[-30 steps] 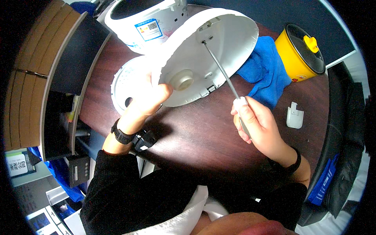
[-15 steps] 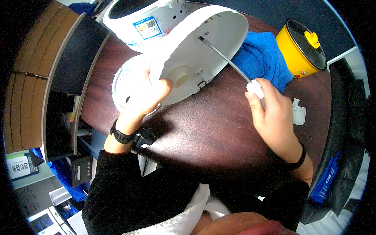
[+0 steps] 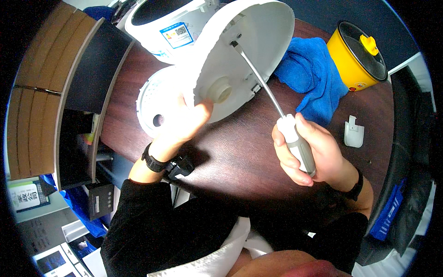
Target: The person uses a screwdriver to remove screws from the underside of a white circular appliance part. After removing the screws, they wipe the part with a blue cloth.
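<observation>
My left hand (image 3: pixel 187 120) grips the lower left edge of a round white plastic cover (image 3: pixel 267 51), its fingers partly hidden behind it. The cover is tilted, with its hollow inner side and a short round collar (image 3: pixel 221 92) showing. My right hand (image 3: pixel 325 152) is closed around the grey and white handle of a screwdriver (image 3: pixel 264 83). The screwdriver's tip lies at a small dark spot on the cover's inside, near its upper part. Behind my left hand, a white perforated plastic piece (image 3: pixel 152 92) with a round hole rests on the table.
A white appliance housing (image 3: pixel 154 44) with a label stands at the back left. Behind the screwdriver lie a crumpled blue cloth (image 3: pixel 307 69) and a yellow pot with a dark lid (image 3: pixel 348 60). A small white plastic tab (image 3: pixel 354 134) sits on the brown table (image 3: pixel 240 157), right of my right hand.
My right hand has turned and shifted left and down along the screwdriver, so more of its handle shows. The cover has risen slightly, still in my left hand.
</observation>
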A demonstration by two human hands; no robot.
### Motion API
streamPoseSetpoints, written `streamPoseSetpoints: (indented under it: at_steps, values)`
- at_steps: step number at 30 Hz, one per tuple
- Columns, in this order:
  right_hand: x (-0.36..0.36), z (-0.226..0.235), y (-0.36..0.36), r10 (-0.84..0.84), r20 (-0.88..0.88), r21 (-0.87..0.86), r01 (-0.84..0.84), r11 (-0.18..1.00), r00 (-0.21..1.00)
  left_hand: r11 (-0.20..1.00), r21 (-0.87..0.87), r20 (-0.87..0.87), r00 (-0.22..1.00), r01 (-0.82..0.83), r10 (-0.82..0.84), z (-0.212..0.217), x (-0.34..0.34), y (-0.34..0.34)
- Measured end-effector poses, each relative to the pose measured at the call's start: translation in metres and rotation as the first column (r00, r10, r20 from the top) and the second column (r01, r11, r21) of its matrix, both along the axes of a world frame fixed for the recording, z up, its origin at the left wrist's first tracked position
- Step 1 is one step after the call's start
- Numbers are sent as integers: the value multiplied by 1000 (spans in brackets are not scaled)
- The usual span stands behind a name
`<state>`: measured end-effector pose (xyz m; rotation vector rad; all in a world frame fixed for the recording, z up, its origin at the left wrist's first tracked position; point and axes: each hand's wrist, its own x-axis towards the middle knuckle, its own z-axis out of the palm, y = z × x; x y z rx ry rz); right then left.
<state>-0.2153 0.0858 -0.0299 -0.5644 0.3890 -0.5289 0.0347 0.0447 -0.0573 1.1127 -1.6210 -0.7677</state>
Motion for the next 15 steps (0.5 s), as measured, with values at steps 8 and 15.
streamPoseSetpoints:
  at_steps: [8,15]
  values:
    - [-6,0,-3,28,-13,20,-28,999,1000,992,-4,-90,988,128,-128,-4,0,1]
    - [-11,3,-12,-203,-427,-437,-4,900,881,982,67,-139,976,178,-167,4,-4,6]
